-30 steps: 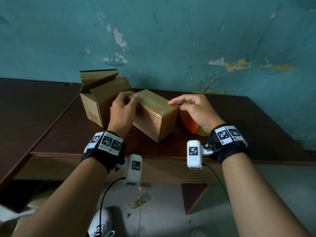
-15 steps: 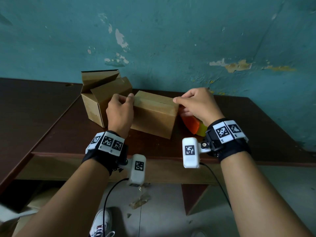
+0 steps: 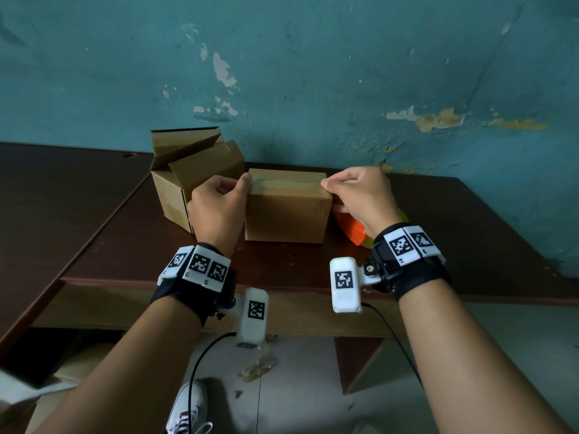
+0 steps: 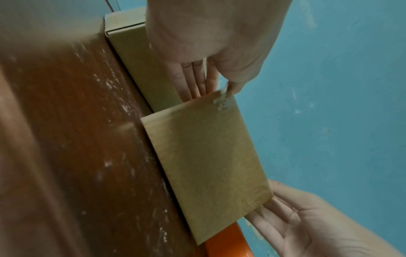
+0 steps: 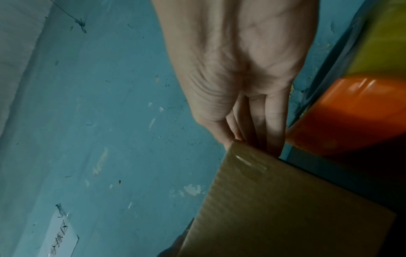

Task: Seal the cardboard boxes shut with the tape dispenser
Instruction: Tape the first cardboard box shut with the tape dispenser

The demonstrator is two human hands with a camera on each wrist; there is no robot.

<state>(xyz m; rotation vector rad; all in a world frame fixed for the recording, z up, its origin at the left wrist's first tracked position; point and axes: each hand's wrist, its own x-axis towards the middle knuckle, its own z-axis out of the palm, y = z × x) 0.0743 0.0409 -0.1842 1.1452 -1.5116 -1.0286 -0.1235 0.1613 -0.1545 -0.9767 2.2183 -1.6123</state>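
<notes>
A closed cardboard box [image 3: 286, 214] [image 4: 206, 156] [image 5: 285, 208] stands on the brown table [image 3: 125, 245], its long side facing me. My left hand [image 3: 219, 205] [image 4: 197, 52] holds its left end, thumb on the top edge and fingers flat down the end face. My right hand [image 3: 360, 195] [image 5: 241, 69] holds the right end the same way. Shiny tape [image 5: 248, 161] shows at the top right corner. The orange and yellow tape dispenser [image 3: 352, 228] [image 5: 351, 111] lies behind my right hand, mostly hidden.
A second cardboard box [image 3: 188, 170] with raised flaps stands just left of my left hand, close to the teal wall [image 3: 313, 73]. The table's front edge [image 3: 282, 285] runs under my wrists. Floor and a shoe [image 3: 188, 411] show below.
The closed box has turned from a diagonal stance to square with the table edge. Both hands moved with it, away from me, and now sit at its two ends.
</notes>
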